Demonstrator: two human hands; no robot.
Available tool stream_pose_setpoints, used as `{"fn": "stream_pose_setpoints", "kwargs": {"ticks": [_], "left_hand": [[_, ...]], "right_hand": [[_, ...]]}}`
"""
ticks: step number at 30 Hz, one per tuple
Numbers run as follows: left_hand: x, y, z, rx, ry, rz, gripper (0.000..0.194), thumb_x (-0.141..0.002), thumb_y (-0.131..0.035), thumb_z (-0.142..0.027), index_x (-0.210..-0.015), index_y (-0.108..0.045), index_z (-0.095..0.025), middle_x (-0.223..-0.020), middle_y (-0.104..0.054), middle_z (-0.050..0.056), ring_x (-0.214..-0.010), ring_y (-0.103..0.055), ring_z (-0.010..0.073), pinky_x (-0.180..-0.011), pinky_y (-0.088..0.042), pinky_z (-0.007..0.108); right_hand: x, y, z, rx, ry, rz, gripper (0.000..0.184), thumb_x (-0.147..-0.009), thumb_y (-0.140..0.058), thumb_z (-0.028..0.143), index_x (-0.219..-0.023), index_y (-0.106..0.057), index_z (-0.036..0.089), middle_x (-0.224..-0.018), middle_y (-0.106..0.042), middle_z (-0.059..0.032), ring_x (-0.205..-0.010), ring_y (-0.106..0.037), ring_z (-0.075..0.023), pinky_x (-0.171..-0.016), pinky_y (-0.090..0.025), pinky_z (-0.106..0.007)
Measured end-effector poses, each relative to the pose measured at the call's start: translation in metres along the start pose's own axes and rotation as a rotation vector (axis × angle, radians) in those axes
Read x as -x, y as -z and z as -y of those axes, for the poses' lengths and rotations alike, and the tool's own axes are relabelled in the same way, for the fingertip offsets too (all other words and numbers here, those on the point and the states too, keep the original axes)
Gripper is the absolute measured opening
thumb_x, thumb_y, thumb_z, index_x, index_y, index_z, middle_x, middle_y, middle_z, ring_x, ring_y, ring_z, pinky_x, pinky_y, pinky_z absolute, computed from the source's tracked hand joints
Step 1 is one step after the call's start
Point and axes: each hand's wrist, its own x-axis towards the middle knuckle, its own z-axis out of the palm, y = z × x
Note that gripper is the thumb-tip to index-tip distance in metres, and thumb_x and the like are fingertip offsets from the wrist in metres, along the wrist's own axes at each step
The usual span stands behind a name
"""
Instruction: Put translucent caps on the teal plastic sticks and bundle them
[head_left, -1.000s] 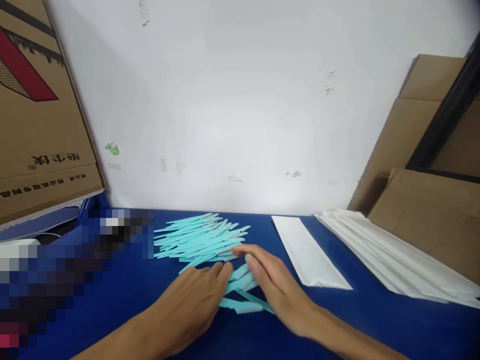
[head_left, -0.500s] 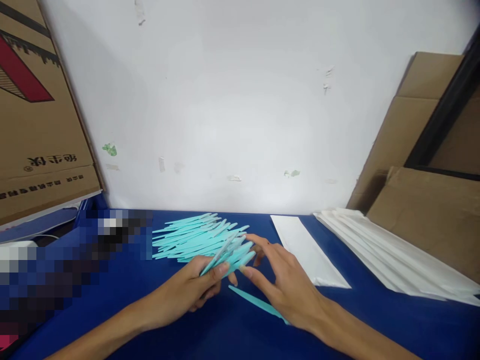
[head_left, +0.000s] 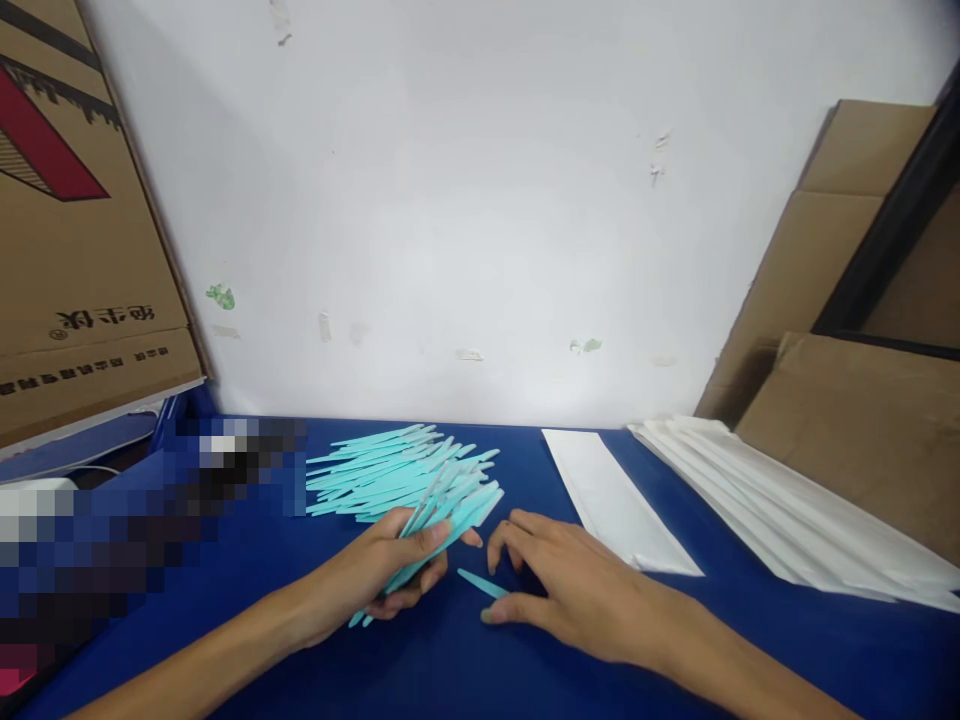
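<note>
My left hand (head_left: 367, 570) is closed around a fanned bundle of turquoise eyebrow razors (head_left: 457, 510), their paler capped ends pointing up and right. The thin tails of some stick out below my fingers. My right hand (head_left: 577, 585) hovers low at the right, thumb and fingers apart. Between its thumb and fingertips lies a single turquoise razor (head_left: 478, 581) on the blue table, its other end covered by the hand. Behind the left hand spreads a loose pile of similar razors (head_left: 375, 465).
A flat white pouch (head_left: 600, 480) lies right of the pile, with a fanned stack of white pouches (head_left: 750, 500) farther right. Cardboard boxes (head_left: 90, 260) stand on the left, and more cardboard (head_left: 862, 430) on the right. A white wall (head_left: 465, 200) closes off the back.
Both hands were gathering razors on the table; the left hand then lifted the bundle. The right hand has since come away from the bundle, down towards the single razor left lying.
</note>
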Motion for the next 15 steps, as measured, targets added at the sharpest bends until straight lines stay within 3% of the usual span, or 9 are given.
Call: {"fn": "stream_pose_setpoints", "kwargs": {"ticks": [4,9,11,15], "left_hand": [[-0.001,-0.002,0.000,-0.050,-0.043,0.007,0.063,-0.083,-0.060,-0.073,-0.119,-0.058,-0.020,-0.076,-0.052,-0.004,-0.050,-0.035,0.0069,-0.047,-0.025,0.022],[-0.003,-0.001,0.002,-0.050,-0.050,-0.005,0.066,-0.083,-0.059,-0.074,-0.120,-0.060,-0.019,-0.072,-0.051,-0.004,-0.048,-0.034,0.0069,-0.044,-0.022,0.022],[-0.005,-0.001,0.004,-0.027,-0.052,-0.015,0.067,-0.082,-0.058,-0.075,-0.120,-0.060,-0.019,-0.072,-0.051,-0.004,-0.047,-0.033,0.0068,-0.043,-0.020,0.022],[-0.005,-0.001,0.007,0.019,-0.059,-0.028,0.062,-0.084,-0.057,-0.075,-0.110,-0.061,-0.019,-0.071,-0.052,-0.004,-0.046,-0.034,0.0060,-0.043,-0.020,0.022]], "right_hand": [[0.003,0.002,0.007,-0.006,0.082,0.091,0.010,-0.097,-0.064,0.033,-0.103,-0.064,0.024,-0.105,-0.064,0.0001,-0.093,-0.063,-0.0157,-0.079,-0.046,-0.025],[0.005,-0.001,0.016,0.066,0.279,0.114,0.005,-0.099,-0.062,0.026,-0.096,-0.063,0.022,-0.098,-0.067,0.0019,-0.095,-0.063,-0.0135,-0.084,-0.044,-0.023],[0.004,-0.005,0.015,0.133,0.375,0.054,0.004,-0.100,-0.059,0.025,-0.099,-0.061,0.022,-0.096,-0.067,0.0025,-0.091,-0.063,-0.0129,-0.084,-0.043,-0.025],[0.002,-0.012,0.009,0.307,0.533,-0.209,0.017,-0.106,-0.047,0.024,-0.118,-0.058,0.021,-0.088,-0.065,0.0011,-0.077,-0.059,-0.0140,-0.074,-0.041,-0.029]]}}
